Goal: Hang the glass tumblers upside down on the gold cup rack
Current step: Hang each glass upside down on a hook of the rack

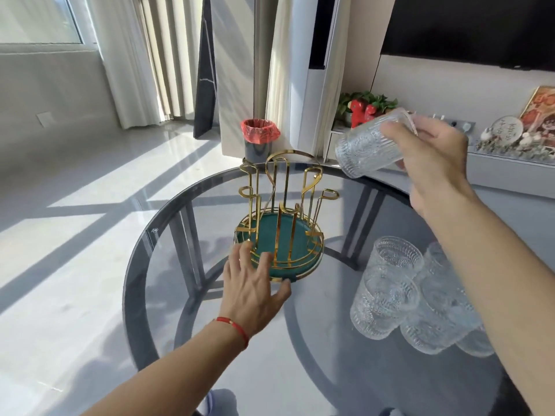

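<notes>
The right hand (429,157) holds a tumbler (371,145) up and to the right of the rack (282,217), on its side, base towards the rack. The left hand (255,280), fingers spread, steadies the rack's base. The pegs are bare.

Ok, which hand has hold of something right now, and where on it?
The right hand holds one glass tumbler near its rim end, tilted in the air. The left hand rests on the gold cup rack's green base.
</notes>
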